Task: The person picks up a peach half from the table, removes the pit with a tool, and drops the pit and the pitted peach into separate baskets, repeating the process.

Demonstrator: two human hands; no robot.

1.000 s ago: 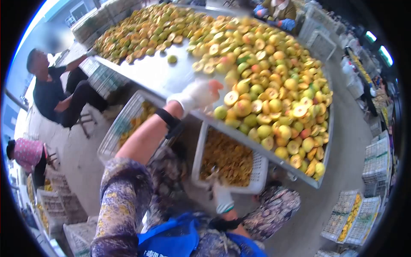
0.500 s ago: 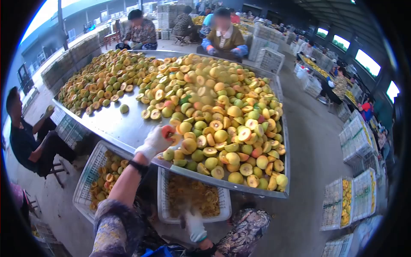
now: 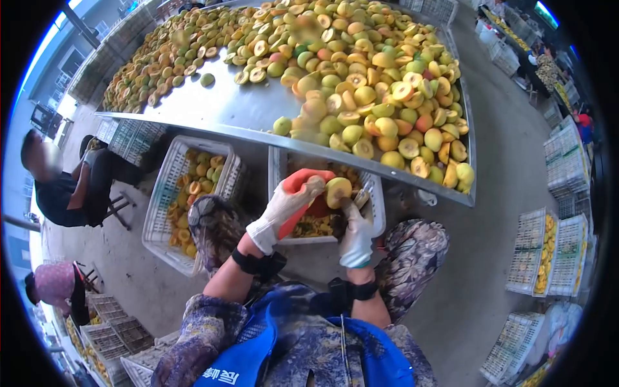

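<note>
My left hand (image 3: 291,205), in a white glove with orange-red on it, is closed with its fingertips at a yellow-green peach half (image 3: 338,191). The cut face of the half is turned up towards me. My right hand (image 3: 356,237), in a white glove, is closed right beside the fruit, thumb side against its lower edge. A pale, narrow piece (image 3: 362,198) shows by its fingers; I cannot tell what this hand grips. Both hands are over a white crate (image 3: 379,209) holding fruit scraps. Beyond them, a metal table (image 3: 251,103) carries a large heap of peach halves (image 3: 380,97).
Another white crate (image 3: 155,216) with peach halves stands to the left. A person (image 3: 68,187) sits on a stool at the far left, and another in pink (image 3: 55,284) is lower down. Stacked crates (image 3: 532,251) line the right. The table's metal edge (image 3: 412,175) runs just ahead.
My left hand has come back from the heap on the table to above the scrap crate, with a peach half. My right hand has risen to meet it. The view has tilted down.
</note>
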